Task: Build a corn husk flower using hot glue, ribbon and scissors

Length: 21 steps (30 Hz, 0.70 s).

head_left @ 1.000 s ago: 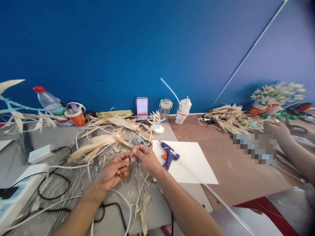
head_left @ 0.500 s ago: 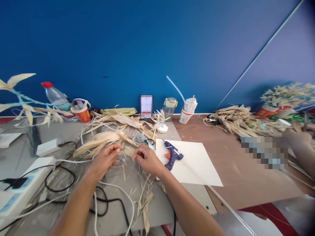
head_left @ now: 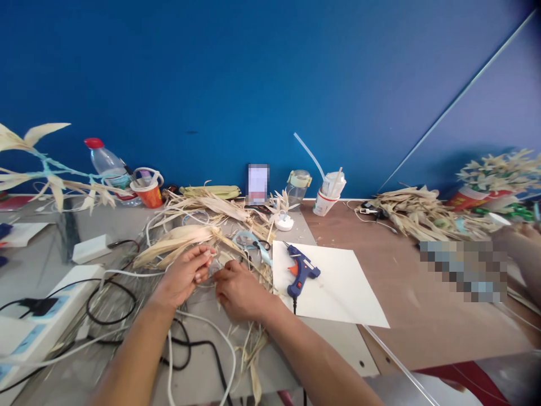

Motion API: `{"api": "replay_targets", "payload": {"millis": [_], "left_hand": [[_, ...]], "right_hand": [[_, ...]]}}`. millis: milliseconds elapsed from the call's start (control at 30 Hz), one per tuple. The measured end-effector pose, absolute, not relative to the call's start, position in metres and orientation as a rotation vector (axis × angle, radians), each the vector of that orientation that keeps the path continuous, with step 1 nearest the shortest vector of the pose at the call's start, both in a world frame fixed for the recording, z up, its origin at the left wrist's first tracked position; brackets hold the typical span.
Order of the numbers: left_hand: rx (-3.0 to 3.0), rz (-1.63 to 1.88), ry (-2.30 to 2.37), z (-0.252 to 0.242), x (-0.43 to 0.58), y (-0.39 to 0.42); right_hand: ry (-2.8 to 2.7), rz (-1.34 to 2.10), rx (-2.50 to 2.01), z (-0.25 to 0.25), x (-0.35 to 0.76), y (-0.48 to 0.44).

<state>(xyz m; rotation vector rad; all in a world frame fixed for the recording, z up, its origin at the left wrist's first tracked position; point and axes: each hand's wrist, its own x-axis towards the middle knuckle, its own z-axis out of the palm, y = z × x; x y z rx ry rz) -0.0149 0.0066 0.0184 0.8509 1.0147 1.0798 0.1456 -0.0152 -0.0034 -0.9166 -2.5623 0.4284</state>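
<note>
My left hand [head_left: 190, 273] is closed in a pinch over the work table, thumb against fingertips; a tiny pale bit may show there, too small to name. Close beside it, my right hand [head_left: 240, 287] reaches in with bent fingers drawn together, and its fingertips are low among thin clear wires and husk scraps. Whatever they grip is hidden. Dried corn husks [head_left: 181, 239] lie just behind both hands. A blue hot glue gun [head_left: 302, 273] with an orange trigger rests on a white sheet of paper [head_left: 338, 299] to the right.
On the left are a power strip [head_left: 63, 304], tangled cables, and a husk-leaf branch [head_left: 54, 169]. Along the blue wall stand a bottle [head_left: 112, 169], a red cup [head_left: 147, 194], a phone [head_left: 257, 183], a jar [head_left: 298, 186] and a white cup [head_left: 325, 203]. Another person's hand [head_left: 519, 248] is at far right.
My right hand has moved left and down, closer to my left hand, which stays pinched. The whole view has shifted slightly. The glue gun still lies on the paper.
</note>
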Motion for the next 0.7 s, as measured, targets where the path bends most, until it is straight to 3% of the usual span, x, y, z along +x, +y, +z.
{"api": "replay_targets", "payload": {"millis": [200,467,700], "left_hand": [[0.832,1.08,0.983,0.016,-0.018,0.008],[0.751,1.067,0.839,0.021,-0.011,0.002],[0.686,0.984,0.747,0.015,0.019,-0.009]], "right_hand": [[-2.265,0.705,-0.906,0.004,0.159,-0.01],[-0.906,1.225,-1.13,0.005,0.178,0.012],[-0.708,1.322,-1.028,0.003,0.16,0.005]]}}
